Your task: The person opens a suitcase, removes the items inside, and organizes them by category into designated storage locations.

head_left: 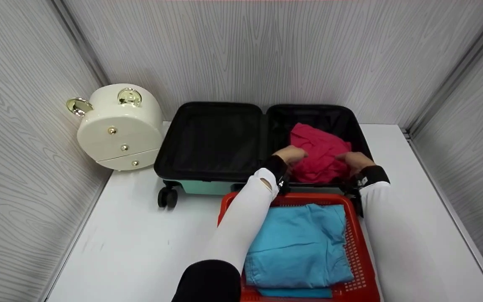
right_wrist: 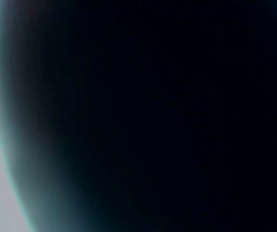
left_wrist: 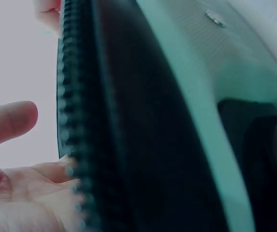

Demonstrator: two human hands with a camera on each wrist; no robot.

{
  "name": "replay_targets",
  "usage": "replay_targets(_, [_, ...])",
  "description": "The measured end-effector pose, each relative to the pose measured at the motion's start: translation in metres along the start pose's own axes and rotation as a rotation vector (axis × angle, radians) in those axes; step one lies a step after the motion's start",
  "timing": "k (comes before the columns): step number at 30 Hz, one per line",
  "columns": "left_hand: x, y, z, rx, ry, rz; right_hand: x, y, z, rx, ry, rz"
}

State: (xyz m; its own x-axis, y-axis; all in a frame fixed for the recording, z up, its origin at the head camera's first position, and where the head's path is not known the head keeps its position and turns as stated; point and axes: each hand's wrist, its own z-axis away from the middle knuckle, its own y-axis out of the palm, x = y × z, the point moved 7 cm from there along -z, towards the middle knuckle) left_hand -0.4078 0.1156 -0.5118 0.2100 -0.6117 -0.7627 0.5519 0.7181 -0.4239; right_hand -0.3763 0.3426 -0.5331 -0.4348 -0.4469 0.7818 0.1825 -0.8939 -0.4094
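Note:
A crumpled pink-red garment [head_left: 319, 153] lies in the right half of an open suitcase [head_left: 214, 142] with black insides and a mint green shell. At the garment's left side is my left hand [head_left: 292, 154]. In the left wrist view its thumb [left_wrist: 12, 121] stands apart from the palm, beyond the suitcase's zipper edge [left_wrist: 70, 96]. My right hand [head_left: 354, 161] touches the garment's right side, a digit pointing inward over the cloth. Most of its fingers are hidden, and the right wrist view is nearly all dark.
In front of the suitcase stands a red plastic basket [head_left: 357, 251] with folded blue clothing [head_left: 298, 247] in it, under my left forearm. A round cream case [head_left: 120, 130] with gold knobs is at the left. Patterned panels [head_left: 233, 50] enclose the white table [head_left: 141, 243].

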Motion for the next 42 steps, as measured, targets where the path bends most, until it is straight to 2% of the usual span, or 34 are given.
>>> replay_targets(2, [0.001, 0.000, 0.000, -0.002, -0.022, 0.005, 0.001, -0.002, 0.002, -0.023, -0.012, 0.046])
replay_targets(5, [0.003, -0.003, 0.000, 0.002, -0.016, -0.002, 0.006, -0.007, 0.003, -0.086, -0.029, 0.076])
replay_targets(6, [0.004, -0.004, 0.001, -0.004, -0.015, -0.006, 0.009, -0.007, 0.004, -0.108, -0.034, 0.050])
replay_targets(9, [0.006, -0.008, 0.003, 0.004, -0.022, 0.037, 0.019, -0.005, 0.008, -0.146, -0.063, -0.091])
replay_targets(13, [0.009, -0.012, 0.007, 0.018, -0.062, 0.161, 0.044, 0.007, 0.016, -0.117, -0.126, -0.430])
replay_targets(16, [0.011, -0.017, 0.010, 0.012, -0.066, 0.223, 0.067, 0.015, 0.026, -0.091, -0.179, -0.632])
replay_targets(20, [0.009, -0.023, 0.014, 0.001, 0.014, 0.353, 0.094, 0.019, 0.044, -0.075, -0.246, -0.780])
replay_targets(23, [0.007, -0.027, 0.017, -0.005, 0.087, 0.473, 0.111, 0.021, 0.060, -0.049, -0.315, -0.824])
replay_targets(26, [0.009, -0.029, 0.020, 0.004, 0.101, 0.582, 0.127, 0.024, 0.076, -0.005, -0.396, -0.867])
replay_targets(29, [0.009, -0.030, 0.024, 0.052, 0.093, 0.722, 0.139, 0.028, 0.090, 0.042, -0.479, -0.898])
replay_targets(33, [0.003, -0.038, 0.031, 0.064, 0.145, 0.857, 0.150, 0.034, 0.109, 0.063, -0.594, -0.856])
replay_targets(36, [-0.005, -0.049, 0.038, 0.041, 0.209, 0.884, 0.151, 0.038, 0.121, 0.065, -0.657, -0.829])
replay_targets(42, [-0.020, -0.065, 0.062, 0.133, 0.352, 0.898, 0.139, 0.044, 0.137, 0.065, -0.693, -0.825])
